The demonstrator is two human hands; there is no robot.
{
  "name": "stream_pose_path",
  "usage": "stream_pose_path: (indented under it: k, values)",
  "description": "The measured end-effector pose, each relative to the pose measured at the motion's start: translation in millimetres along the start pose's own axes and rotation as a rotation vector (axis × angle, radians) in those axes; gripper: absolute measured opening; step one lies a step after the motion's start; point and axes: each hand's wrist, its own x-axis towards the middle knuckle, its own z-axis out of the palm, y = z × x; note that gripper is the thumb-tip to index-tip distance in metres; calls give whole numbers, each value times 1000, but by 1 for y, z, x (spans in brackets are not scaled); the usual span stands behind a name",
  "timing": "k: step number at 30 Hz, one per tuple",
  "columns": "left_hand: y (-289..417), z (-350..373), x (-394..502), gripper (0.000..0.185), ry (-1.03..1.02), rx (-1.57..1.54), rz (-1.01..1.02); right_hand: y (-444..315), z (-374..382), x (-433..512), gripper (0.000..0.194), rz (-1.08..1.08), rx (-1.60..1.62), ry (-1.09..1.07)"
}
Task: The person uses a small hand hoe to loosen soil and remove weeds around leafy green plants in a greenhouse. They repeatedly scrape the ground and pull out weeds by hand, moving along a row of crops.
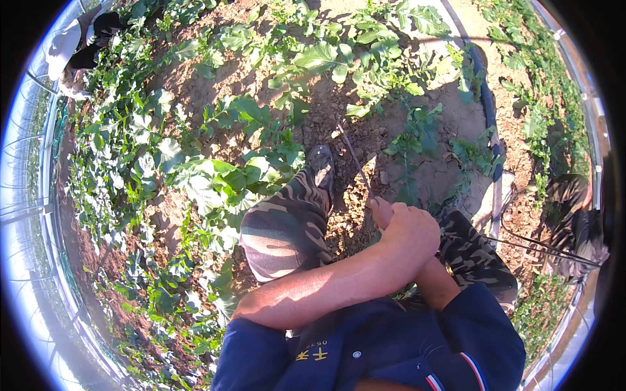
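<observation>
My right hand is closed around the near end of a thin, dark rod-like tool. The tool points away over loose, crumbly soil, and its far tip lies close to the ground. Across my right wrist lies my left hand, its forearm crossing in front of my body. The left fingers bend down out of sight, so their grip is hidden. My knees, in camouflage trousers, are bent on either side of the hands. One dark shoe stands on the soil left of the tool.
Leafy green plants grow thickly to the left and ahead. A dark hose runs along the right. One person in a white hat is at the upper left; another person is at the right. Film-covered greenhouse walls curve along the sides.
</observation>
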Motion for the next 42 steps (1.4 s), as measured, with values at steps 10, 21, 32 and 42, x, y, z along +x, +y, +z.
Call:
stream_pose_path:
  k: [10,21,32,42]
  values:
    - [-37,12,-1,29,-274,-134,-261,-70,-53,-39,30,-18,1366,-106]
    - [-105,79,-29,51,126,-1438,-711,-55,-101,-88,56,-137,1078,-204]
    - [-182,-45,19,42,-522,188,-489,68,-253,-245,36,-141,1099,637]
    - [-177,174,-62,33,-68,-144,-713,89,-219,-242,39,34,467,447]
